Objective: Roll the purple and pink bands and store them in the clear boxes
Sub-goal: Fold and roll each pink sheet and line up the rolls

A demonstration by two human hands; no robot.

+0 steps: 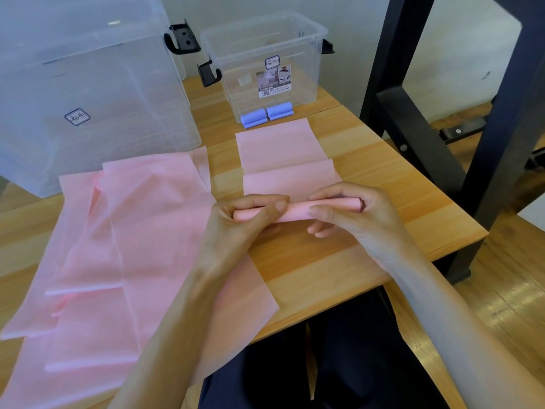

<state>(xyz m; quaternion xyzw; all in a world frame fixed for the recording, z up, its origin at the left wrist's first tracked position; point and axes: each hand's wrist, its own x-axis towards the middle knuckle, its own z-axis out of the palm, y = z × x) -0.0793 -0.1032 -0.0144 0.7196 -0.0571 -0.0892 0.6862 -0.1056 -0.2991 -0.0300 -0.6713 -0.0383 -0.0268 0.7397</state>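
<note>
A pink band (283,152) lies stretched away from me on the wooden table, its near end wound into a tight roll (295,212). My left hand (250,214) grips the roll's left end with fingers curled over it. My right hand (351,211) grips the right end, thumb on the near side. Two rolled purple bands (267,115) sit inside the small clear box (306,36) against its front wall. A heap of loose pink bands (124,246) covers the table's left half.
A large clear box (88,93) stands at the back left with a black latch (182,39). A black metal frame (436,119) rises at the right, just past the table's right edge (460,243). My dark-clothed lap lies below the near edge.
</note>
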